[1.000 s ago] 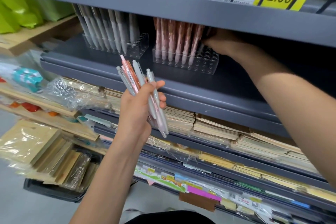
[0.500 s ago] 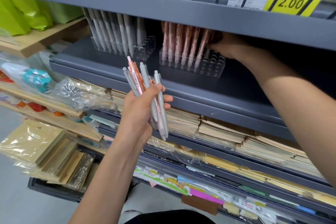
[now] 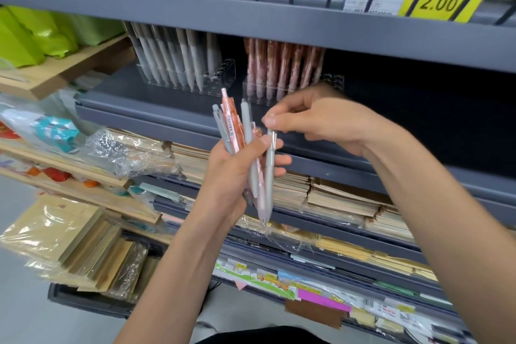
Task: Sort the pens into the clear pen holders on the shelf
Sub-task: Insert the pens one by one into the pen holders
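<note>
The grey shelf (image 3: 167, 112) spans the view and carries two clear pen holders. The left holder (image 3: 223, 75), at eleven o'clock from the hands, is nearly full of grey pens (image 3: 178, 64). The right holder (image 3: 251, 91), at twelve o'clock, holds pink pens (image 3: 279, 64). In front of the shelf edge, the left hand (image 3: 231, 176) has its fingers wrapped around a bundle of pens (image 3: 245, 131), grey and pink, tips pointing to six o'clock. The right hand (image 3: 326, 123), at three o'clock from the bundle, pinches the top of the rightmost pen (image 3: 269, 170) between thumb and forefinger.
</note>
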A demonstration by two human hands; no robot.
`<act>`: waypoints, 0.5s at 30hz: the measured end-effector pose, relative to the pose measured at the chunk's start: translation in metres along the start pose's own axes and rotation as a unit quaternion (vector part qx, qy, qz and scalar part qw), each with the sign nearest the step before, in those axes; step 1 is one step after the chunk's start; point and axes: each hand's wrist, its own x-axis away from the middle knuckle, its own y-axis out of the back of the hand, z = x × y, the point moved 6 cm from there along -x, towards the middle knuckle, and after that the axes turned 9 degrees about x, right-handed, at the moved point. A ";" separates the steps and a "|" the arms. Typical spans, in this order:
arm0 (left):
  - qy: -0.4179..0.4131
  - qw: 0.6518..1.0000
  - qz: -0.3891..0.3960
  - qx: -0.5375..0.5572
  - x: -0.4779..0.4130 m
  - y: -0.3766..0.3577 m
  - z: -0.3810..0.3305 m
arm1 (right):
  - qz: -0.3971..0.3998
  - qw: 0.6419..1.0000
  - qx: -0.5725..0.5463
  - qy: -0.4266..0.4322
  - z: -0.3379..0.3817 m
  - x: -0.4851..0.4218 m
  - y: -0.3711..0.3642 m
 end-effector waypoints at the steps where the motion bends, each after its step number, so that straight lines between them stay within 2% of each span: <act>1: 0.002 1.000 0.003 0.003 0.000 0.001 -0.001 | 0.003 1.000 -0.013 0.000 0.000 -0.001 -0.002; 4: 0.013 1.000 0.000 0.028 -0.003 0.008 -0.002 | -0.026 0.995 -0.091 0.026 0.002 -0.004 -0.003; 8: 0.032 0.999 -0.018 0.012 -0.008 0.031 -0.010 | -0.165 0.964 -0.203 0.056 0.006 -0.011 0.011; 11: 0.032 0.999 0.007 -0.032 -0.014 0.044 -0.019 | -0.236 0.935 -0.259 0.049 0.015 -0.018 0.007; 13: 0.025 0.999 0.012 -0.039 -0.019 0.053 -0.028 | -0.256 0.925 -0.277 0.040 0.023 -0.023 -0.006; 15: 0.016 0.999 0.008 -0.038 -0.028 0.063 -0.040 | -0.241 0.929 -0.280 0.029 0.033 -0.030 -0.024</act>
